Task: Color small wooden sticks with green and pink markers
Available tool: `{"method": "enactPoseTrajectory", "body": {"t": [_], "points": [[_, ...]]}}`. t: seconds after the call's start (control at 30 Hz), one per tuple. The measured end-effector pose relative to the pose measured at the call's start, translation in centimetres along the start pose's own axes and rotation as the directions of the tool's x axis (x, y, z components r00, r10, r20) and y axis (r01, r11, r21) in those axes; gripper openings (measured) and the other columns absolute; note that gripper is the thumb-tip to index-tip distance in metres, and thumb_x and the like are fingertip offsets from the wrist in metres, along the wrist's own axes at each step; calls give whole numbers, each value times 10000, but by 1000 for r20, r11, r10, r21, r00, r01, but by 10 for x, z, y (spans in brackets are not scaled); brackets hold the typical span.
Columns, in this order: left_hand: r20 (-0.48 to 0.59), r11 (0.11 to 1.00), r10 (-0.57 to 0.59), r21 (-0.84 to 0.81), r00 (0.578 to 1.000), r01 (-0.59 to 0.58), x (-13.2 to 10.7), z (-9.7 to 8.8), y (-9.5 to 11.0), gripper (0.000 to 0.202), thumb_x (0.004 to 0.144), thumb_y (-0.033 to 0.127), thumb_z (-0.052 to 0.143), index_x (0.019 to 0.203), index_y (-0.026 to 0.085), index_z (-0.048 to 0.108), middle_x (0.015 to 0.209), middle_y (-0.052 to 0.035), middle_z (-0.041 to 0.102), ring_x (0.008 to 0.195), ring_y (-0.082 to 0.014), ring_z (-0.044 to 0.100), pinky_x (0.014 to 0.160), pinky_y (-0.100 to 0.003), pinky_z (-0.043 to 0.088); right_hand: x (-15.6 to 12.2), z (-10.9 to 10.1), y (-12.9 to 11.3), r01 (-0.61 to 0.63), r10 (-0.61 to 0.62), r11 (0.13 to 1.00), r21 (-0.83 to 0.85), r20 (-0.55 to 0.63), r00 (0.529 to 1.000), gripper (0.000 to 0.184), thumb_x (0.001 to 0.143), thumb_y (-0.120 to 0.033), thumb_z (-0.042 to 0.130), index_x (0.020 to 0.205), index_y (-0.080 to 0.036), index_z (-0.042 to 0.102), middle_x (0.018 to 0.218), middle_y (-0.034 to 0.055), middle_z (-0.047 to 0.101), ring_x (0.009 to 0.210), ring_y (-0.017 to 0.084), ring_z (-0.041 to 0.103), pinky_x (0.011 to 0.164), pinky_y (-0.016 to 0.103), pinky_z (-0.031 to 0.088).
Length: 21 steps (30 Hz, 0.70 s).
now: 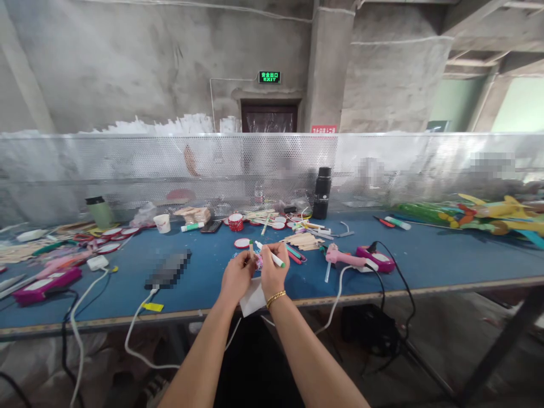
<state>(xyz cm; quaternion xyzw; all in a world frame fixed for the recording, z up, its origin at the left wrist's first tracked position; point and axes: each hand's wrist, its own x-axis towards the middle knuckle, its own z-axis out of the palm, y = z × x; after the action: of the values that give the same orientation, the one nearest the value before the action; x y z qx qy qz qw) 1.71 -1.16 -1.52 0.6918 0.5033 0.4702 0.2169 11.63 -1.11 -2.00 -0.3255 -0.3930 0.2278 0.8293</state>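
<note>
Head view: green-topped stick and white marker in our hands

At the left of the frame, a purple power strip lies on our blue desk, with a white charger just beside it. Above them in the frame stands a green tumbler. Further right we see a dark phone, its surface blurred, plugged into a white cable, with a yellow tag just below and a paper cup above.

At the centre, our left hand has its fingers pinched together on a short green-topped stick, held roughly upright. Our right hand grips a white marker, its green end toward the lower right and its other end close to the stick; we cannot tell whether they touch. A piece of white paper shows beneath our hands, and a gold bracelet circles our right wrist.

Right of centre, pale wooden sticks lie in a pile, below a standing black bottle. Next come a pink glue gun and a second purple strip, touching or nearly so. Toward the right edge, we see yellow and green plastic-looking shapes.
</note>
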Motion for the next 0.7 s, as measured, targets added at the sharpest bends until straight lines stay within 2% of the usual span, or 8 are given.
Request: {"method": "enactPoseTrajectory", "body": {"t": [0.27,0.43,0.6,0.7], "points": [[4,1000,9,-1,1000,-9,1,1,-2,215,919,333,551,870,209,719,758,-29,707,683,-182,609,614,-265,400,1,1,-2,-51,47,996,73,56,997,159,805,-301,633,722,-212,532,605,-54,582,549,111,530,572,245,441],[-1,999,34,-7,999,-34,0,1,-2,215,924,318,551,933,211,738,818,-43,736,735,-195,636,634,-273,420,1,1,-2,-56,53,997,57,50,997,151,802,-293,624,718,-214,528,607,-54,578,557,112,533,579,247,448],[11,1000,30,2,999,-30,0,1,-2,233,934,299,535,991,218,746,828,-46,741,743,-196,636,639,-275,425,2,1,-5,-47,48,998,36,-17,999,154,813,-314,632,745,-208,543,640,-55,572,577,107,534,584,241,453],[8,1000,20,2,1000,-20,0,1,-2,240,936,296,533,1016,219,746,827,-44,738,746,-194,635,642,-272,422,1,1,-5,-53,53,997,56,3,999,156,813,-314,632,744,-207,541,630,-55,573,576,108,543,585,240,459]]}}
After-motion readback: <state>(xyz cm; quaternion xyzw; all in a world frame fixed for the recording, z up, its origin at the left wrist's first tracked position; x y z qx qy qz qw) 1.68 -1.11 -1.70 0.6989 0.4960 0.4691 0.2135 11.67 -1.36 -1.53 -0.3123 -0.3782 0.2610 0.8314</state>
